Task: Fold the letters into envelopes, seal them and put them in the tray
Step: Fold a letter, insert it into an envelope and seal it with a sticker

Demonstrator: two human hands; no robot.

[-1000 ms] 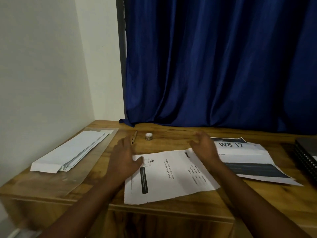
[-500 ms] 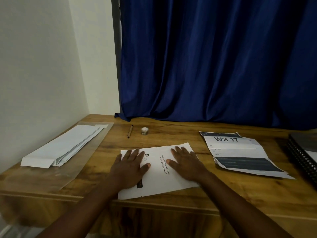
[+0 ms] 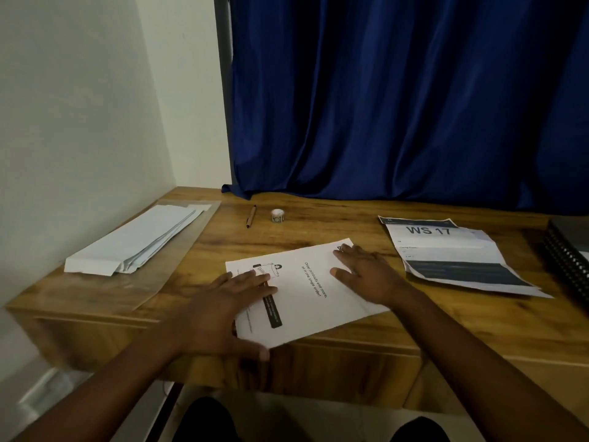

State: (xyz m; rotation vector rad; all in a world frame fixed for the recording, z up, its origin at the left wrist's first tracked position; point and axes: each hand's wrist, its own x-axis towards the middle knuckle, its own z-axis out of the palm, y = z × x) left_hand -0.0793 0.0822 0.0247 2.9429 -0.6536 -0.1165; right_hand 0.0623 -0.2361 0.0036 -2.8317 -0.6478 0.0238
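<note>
Left hand: left hand (image 3: 223,311) lies on the near left part of the letter (image 3: 306,291), fingers stretched flat over the print, thumb curled past the sheet's near edge at the table front; whether the thumb tip is under the paper cannot be told.
Right hand: right hand (image 3: 366,275) lies flat on the far right part of the same sheet, fingers straight and spread, holding nothing.
Letter: white printed sheet, unfolded, lying skewed on the table (image 3: 318,228), its near corner reaching the front edge.
Second sheet: creased paper (image 3: 446,253) headed "WS 17" lies to the right of the letter, apart from it.
Notebook: dark spiral-bound notebook (image 3: 567,250) at the right edge of the table.
Envelopes: stack of white envelopes (image 3: 134,240) at the far left, resting on a clear plastic tray (image 3: 153,282) by the wall.
Pen: brown pen (image 3: 250,216) beyond the letter, near the back.
Tape: small roll of tape (image 3: 277,215) just right of the pen.
Curtain: blue curtain (image 3: 398,97) hangs behind the table.
</note>
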